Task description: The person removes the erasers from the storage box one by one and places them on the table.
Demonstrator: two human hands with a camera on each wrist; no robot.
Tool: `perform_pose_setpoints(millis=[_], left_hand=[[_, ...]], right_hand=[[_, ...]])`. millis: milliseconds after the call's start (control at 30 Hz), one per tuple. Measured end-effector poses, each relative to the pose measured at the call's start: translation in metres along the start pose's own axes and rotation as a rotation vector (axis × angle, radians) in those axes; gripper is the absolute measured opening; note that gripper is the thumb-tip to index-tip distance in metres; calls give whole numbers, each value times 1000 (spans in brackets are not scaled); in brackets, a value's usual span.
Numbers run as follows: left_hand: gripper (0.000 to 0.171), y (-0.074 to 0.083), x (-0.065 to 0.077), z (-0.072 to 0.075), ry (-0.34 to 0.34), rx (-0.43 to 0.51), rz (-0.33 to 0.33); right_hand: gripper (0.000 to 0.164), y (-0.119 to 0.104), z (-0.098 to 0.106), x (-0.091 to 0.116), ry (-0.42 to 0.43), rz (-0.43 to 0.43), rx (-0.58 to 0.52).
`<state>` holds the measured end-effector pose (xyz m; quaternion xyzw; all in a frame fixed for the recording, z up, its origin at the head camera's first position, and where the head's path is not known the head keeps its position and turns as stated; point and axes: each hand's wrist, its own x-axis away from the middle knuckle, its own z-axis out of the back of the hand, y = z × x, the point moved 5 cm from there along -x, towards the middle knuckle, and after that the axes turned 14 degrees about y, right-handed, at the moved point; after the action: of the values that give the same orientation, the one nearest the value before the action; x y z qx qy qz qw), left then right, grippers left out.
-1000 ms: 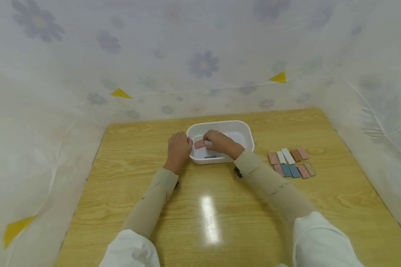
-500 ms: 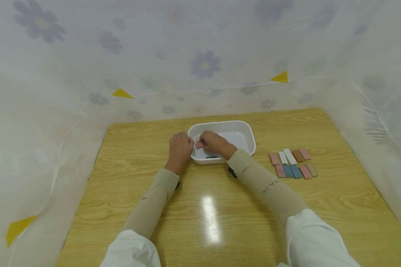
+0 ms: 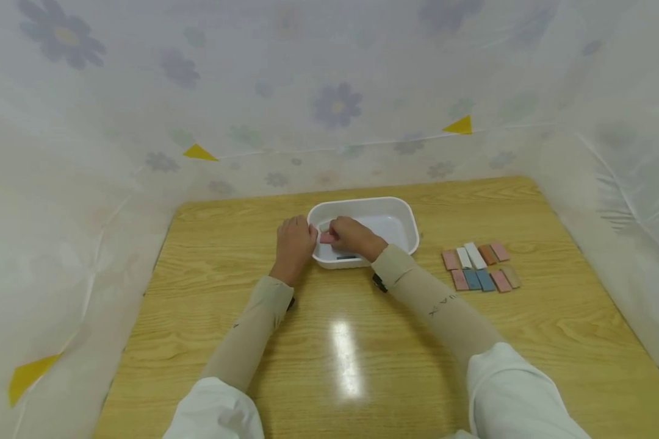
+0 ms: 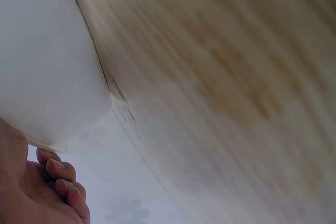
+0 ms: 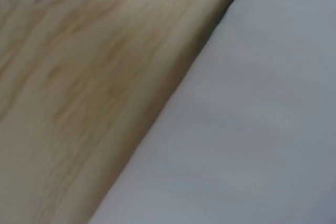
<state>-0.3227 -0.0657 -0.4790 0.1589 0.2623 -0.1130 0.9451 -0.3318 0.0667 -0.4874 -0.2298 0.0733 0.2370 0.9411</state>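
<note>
A white tray (image 3: pixel 401 249) stands near the far part of the table. My left hand (image 3: pixel 295 244) grips its left rim, and in the left wrist view curled fingers (image 4: pixel 60 169) show under the rim. My right hand (image 3: pixel 356 236) reaches into the left part of the tray. Its fingers are bent at a small pink rectangular block (image 3: pixel 326 238) and appear to pinch its right end, which they cover. A dark flat piece (image 3: pixel 347 257) lies by the tray's near wall. The right wrist view shows the tray's outer wall (image 5: pixel 236 119) but no fingers.
To the right of the tray, several flat blocks lie in two rows on the wooden table (image 3: pixel 241 341), among them blue (image 3: pixel 479 280), white (image 3: pixel 475 256), orange (image 3: pixel 487 255) and tan (image 3: pixel 510 277) ones. Flower-printed sheeting (image 3: pixel 285 122) encloses the back and sides.
My right hand has moved left inside the tray, onto the pink block, which has turned slightly. A pale block seen behind it earlier is now mostly hidden. My left hand stays on the rim.
</note>
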Motion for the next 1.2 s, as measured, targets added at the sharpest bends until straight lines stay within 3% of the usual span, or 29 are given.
perform_pose_setpoints(millis=[333,533,867,1200], left_hand=[[25,0,2,-2,-62,-17,22],[25,0,1,-4,-83,-9,32],[26,-2,-3,-3,-66,4,32],[28,-4,-3,-4,-105,6,57]], right_hand=[[28,4,22,6,84,-172,-168],[32,2,56,14,171,-180,-177],[36,-5,113,38,220,-246,-152],[34,25,140,75,240,-356,-158]])
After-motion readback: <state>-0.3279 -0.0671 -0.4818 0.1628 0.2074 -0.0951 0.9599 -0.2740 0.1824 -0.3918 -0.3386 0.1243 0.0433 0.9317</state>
